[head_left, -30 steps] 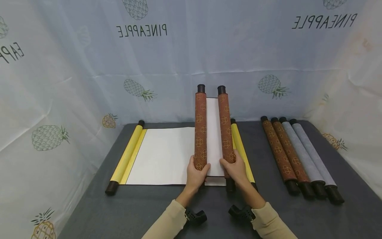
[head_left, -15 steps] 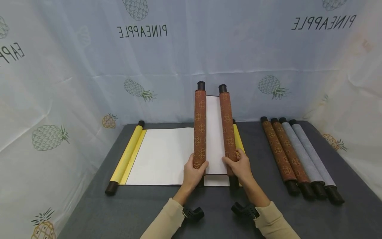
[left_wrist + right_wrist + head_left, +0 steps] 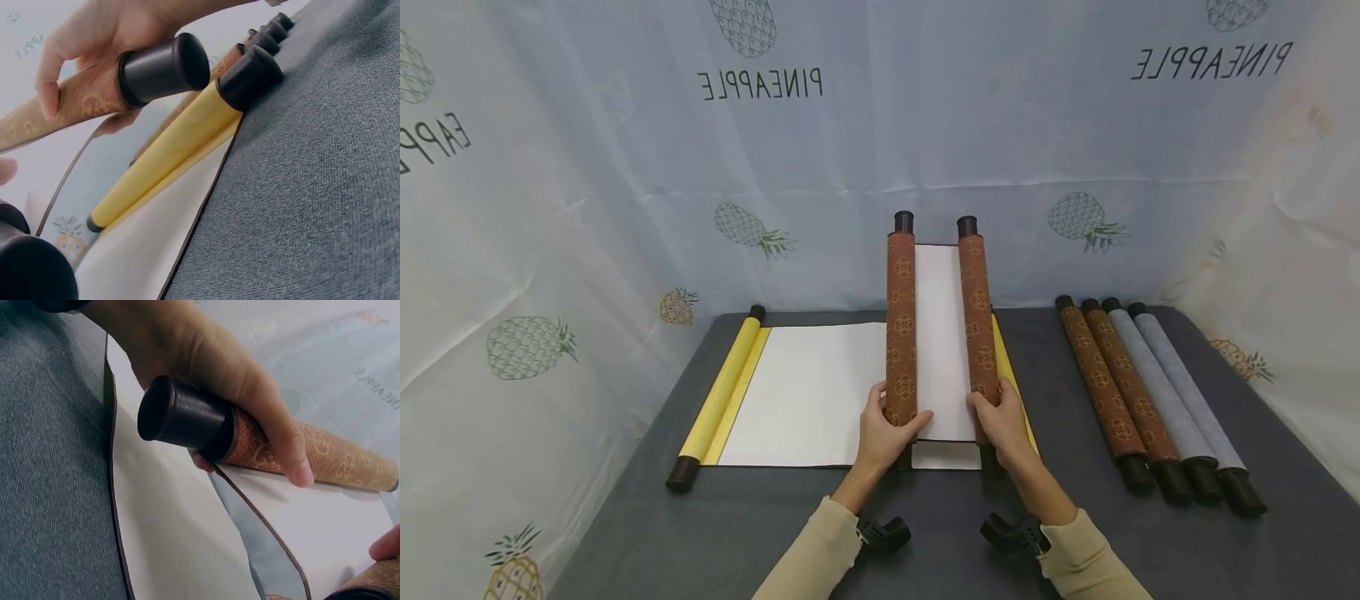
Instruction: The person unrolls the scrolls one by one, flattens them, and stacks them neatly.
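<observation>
A brown scroll with a gold flower pattern and black end knobs is held raised, its left roller [image 3: 901, 325] and right roller [image 3: 977, 321] apart with a strip of white paper [image 3: 940, 342] between them. My left hand [image 3: 880, 435] grips the left roller near its lower end. Around the lower part of the right roller curls my right hand [image 3: 1006, 423], its thumb on the front in the right wrist view. Beneath lies a yellow scroll, spread open, with its white sheet [image 3: 816, 392] showing. Its left roller [image 3: 722, 387] is in plain sight; its right roller [image 3: 165, 153] is partly hidden in the head view.
At the right of the dark grey table [image 3: 647, 533] several rolled scrolls lie side by side: brown patterned ones [image 3: 1101, 383] and grey ones [image 3: 1187, 383]. A pale curtain [image 3: 970, 125] with pineapple prints hangs behind and at the sides.
The two brown rollers have moved apart, so a wider strip of white paper shows. My right hand has shifted right with its roller; my left hand has moved slightly left.
</observation>
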`<state>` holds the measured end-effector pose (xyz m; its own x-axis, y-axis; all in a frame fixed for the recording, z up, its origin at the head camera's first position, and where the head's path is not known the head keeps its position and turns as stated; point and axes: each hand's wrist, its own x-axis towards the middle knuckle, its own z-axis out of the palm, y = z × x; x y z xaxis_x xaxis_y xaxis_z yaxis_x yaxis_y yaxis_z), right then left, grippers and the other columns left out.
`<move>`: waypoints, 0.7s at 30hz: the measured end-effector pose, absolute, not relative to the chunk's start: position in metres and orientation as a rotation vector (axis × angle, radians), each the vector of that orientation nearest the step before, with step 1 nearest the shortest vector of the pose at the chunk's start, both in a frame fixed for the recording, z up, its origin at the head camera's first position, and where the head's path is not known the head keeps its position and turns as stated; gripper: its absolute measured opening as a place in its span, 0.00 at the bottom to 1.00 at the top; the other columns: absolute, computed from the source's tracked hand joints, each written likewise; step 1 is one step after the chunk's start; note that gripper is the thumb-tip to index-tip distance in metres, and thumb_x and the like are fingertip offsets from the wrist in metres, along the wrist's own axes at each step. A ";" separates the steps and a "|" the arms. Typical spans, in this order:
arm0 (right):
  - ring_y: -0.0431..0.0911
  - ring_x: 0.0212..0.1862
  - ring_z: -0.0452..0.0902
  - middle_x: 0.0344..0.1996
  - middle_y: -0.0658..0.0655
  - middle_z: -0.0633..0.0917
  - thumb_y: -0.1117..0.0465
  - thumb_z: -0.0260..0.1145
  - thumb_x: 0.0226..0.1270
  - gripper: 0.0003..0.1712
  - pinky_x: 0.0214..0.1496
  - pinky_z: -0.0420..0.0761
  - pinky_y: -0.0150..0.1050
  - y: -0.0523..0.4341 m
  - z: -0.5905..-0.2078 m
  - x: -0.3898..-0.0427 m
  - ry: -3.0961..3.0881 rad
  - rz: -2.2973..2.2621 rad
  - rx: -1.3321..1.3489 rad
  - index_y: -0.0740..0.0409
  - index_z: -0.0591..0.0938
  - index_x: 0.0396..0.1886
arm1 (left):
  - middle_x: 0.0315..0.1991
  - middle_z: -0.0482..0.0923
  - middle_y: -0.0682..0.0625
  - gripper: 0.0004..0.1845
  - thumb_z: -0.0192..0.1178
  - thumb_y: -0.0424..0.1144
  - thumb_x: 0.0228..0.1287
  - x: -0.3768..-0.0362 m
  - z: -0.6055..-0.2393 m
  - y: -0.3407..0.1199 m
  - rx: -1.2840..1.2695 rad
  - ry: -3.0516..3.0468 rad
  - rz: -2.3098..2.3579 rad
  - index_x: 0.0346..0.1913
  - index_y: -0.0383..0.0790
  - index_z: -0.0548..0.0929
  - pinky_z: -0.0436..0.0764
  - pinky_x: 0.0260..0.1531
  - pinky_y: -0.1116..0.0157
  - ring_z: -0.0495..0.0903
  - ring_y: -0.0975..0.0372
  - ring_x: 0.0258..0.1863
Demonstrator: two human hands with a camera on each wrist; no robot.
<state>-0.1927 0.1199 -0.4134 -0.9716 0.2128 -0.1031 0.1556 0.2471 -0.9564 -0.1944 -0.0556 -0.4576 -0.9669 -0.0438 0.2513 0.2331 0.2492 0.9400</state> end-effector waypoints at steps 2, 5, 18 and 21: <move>0.54 0.46 0.74 0.51 0.69 0.74 0.63 0.59 0.63 0.29 0.37 0.72 0.34 0.121 -0.414 -0.193 -2.455 1.820 -0.375 0.70 0.65 0.62 | 0.43 0.83 0.34 0.38 0.72 0.40 0.49 -0.195 -0.457 -0.057 -0.178 -2.303 -1.809 0.62 0.34 0.67 0.80 0.31 0.69 0.83 0.59 0.34; 0.57 0.47 0.76 0.51 0.71 0.74 0.60 0.64 0.61 0.36 0.38 0.76 0.37 0.124 -0.414 -0.193 -2.492 1.776 -0.365 0.72 0.62 0.64 | 0.43 0.83 0.33 0.36 0.71 0.38 0.50 -0.195 -0.457 -0.058 -0.178 -2.331 -1.815 0.62 0.34 0.67 0.80 0.30 0.69 0.83 0.57 0.34; 0.56 0.44 0.78 0.50 0.72 0.73 0.62 0.66 0.59 0.34 0.35 0.79 0.38 0.135 -0.415 -0.196 -2.542 1.765 -0.353 0.73 0.62 0.60 | 0.44 0.80 0.29 0.27 0.62 0.32 0.59 -0.181 -0.415 -0.065 -0.233 -2.415 -1.946 0.60 0.30 0.67 0.79 0.33 0.70 0.82 0.55 0.38; 0.51 0.39 0.76 0.48 0.71 0.73 0.64 0.64 0.59 0.31 0.31 0.77 0.36 0.136 -0.414 -0.195 -2.520 1.794 -0.352 0.71 0.64 0.59 | 0.47 0.78 0.31 0.26 0.62 0.33 0.59 -0.179 -0.412 -0.067 -0.220 -2.418 -1.966 0.60 0.30 0.68 0.77 0.37 0.69 0.79 0.59 0.40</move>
